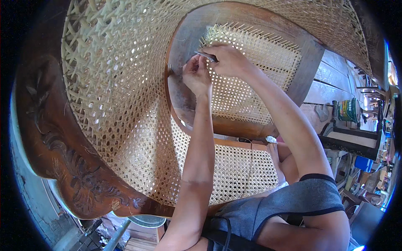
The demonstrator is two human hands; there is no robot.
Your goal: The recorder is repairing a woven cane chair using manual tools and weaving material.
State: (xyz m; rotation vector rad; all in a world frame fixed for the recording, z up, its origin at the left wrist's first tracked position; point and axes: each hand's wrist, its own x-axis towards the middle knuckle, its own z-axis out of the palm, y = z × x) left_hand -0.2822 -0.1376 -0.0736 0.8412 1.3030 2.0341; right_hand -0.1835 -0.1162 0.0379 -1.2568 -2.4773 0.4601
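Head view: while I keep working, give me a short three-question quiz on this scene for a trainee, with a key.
1. Which hand holds the slim metal tool?
2. True or false: in the picture, the green bucket is to the left of the woven cane panel.
3. Multiple choice: along which edge of that panel, as pictured, does a long row of strand ends stick out?
A) upper
B) lower

Key:
1. The right hand; the left hand is close beside it.
2. False; it is to the right.
3. A.
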